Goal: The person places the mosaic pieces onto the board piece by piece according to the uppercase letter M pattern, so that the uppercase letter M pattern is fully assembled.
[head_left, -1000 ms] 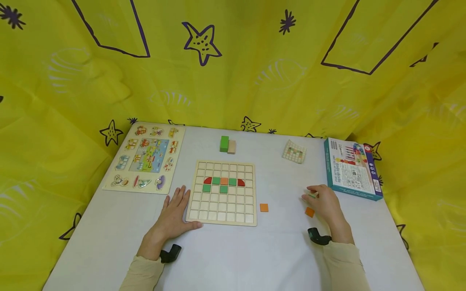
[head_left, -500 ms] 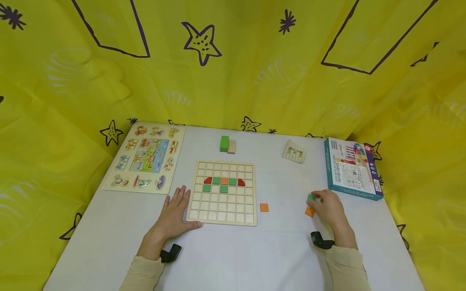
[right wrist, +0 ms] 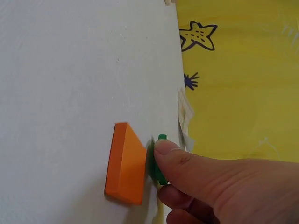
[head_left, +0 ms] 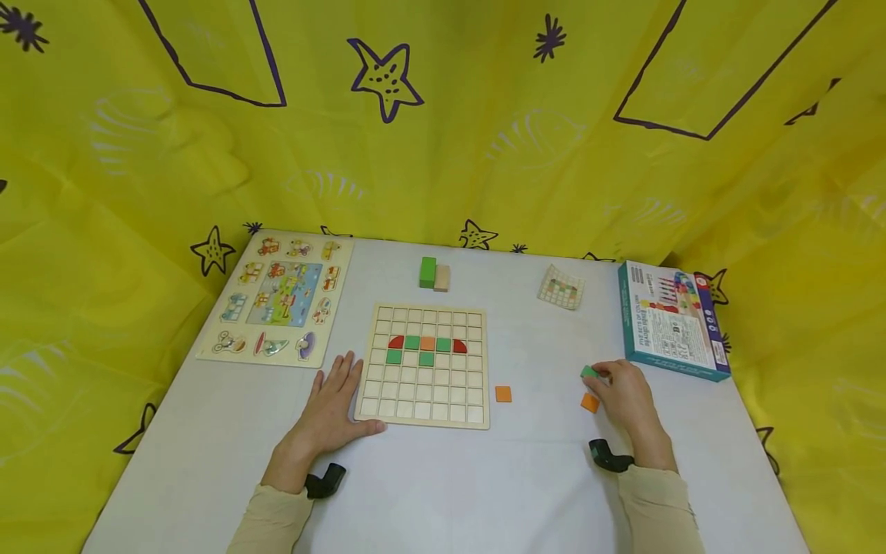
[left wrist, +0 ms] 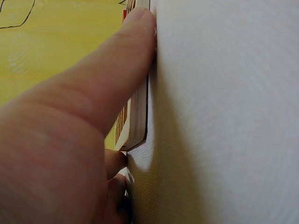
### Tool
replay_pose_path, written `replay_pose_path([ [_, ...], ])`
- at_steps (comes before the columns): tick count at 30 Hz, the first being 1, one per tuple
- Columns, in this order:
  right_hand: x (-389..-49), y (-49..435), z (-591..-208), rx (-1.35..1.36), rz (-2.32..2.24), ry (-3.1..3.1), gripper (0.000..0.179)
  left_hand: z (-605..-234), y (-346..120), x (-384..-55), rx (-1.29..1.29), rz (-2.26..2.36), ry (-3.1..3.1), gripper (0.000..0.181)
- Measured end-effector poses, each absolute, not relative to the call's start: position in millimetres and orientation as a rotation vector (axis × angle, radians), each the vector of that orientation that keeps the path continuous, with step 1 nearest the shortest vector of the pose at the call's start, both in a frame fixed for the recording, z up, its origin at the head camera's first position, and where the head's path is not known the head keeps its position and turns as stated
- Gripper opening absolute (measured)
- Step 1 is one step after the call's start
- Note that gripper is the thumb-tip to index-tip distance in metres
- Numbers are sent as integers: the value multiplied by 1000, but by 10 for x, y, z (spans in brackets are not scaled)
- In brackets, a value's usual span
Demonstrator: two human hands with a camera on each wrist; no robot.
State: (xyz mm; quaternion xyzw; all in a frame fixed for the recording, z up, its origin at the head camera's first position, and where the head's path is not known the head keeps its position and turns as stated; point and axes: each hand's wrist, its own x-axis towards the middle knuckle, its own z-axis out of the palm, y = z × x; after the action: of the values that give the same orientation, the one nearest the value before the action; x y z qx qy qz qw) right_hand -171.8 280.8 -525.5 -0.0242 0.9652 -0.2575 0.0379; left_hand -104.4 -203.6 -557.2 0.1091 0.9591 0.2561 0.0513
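My left hand (head_left: 331, 412) rests with fairly straight fingers spread along the left edge and lower left corner of a wooden grid board (head_left: 422, 394). In the left wrist view its thumb (left wrist: 121, 56) presses along the board's side (left wrist: 138, 114). On the board sit green squares, an orange square (head_left: 428, 343) and two red rounded pieces (head_left: 460, 347). At the right, my right hand (head_left: 626, 392) pinches a green square tile (head_left: 589, 372) between thumb and fingers. An orange tile (right wrist: 127, 168) lies on the cloth just beside that hand.
Another orange tile (head_left: 503, 394) lies right of the board. Behind stand a green block (head_left: 428, 272) and a plain wooden block (head_left: 441, 278). A pattern card (head_left: 561, 288) lies at the back right, near a box (head_left: 674, 322). A picture puzzle (head_left: 273, 300) is at the left.
The right hand has shifted slightly to the right and turned the tile, so its green face shows more. The left hand and the board pieces have stayed put.
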Motion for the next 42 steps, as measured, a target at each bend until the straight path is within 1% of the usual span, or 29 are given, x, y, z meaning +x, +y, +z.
replay_pose_path([
  [6,-1790,2567,-5265,-156,-839,2950,30,-5551,-2023,-1038,315,782,2901,117],
  [14,-1887,2025,-5237,-326,-887,2929,28,-5534,-2011,-1028,333,806,2918,115],
  [21,-1943,1532,-5208,-522,-849,2885,26,-5538,-2013,-1027,357,831,2939,116],
  [26,-1974,1265,-5228,-629,-796,2863,26,-5531,-2012,-1033,345,822,2929,115],
  [32,-1989,1088,-5255,-698,-775,2875,23,-5506,-2003,-1044,326,794,2907,116],
  [37,-1988,1017,-5250,-735,-784,2882,25,-5512,-2000,-1045,322,787,2904,116],
  [42,-1994,974,-5246,-749,-757,2875,23,-5509,-1996,-1044,318,784,2901,116],
])
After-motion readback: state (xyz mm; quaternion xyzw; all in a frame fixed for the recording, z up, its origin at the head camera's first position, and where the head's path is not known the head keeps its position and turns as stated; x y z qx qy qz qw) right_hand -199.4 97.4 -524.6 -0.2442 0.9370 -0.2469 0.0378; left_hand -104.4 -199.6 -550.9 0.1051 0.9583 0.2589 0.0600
